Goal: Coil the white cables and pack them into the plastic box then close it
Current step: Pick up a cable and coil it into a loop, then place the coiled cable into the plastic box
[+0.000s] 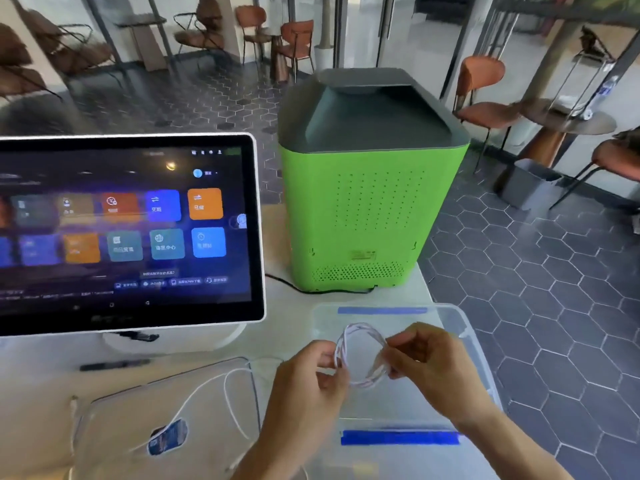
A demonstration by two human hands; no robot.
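White worktop (408, 292) in a café-like room carries a touchscreen terminal (124, 230) and green appliance (363, 209). Both grips are closed on one coiled white cable (360, 355), left hand (308, 386) and right hand (426, 362) pinching opposite sides above the open plastic box (471, 344). Risk: a slackened pinch lets the loops spring apart. A second loose cable (221, 393) lies across the clear lid (114, 414) and could snag it on closing.
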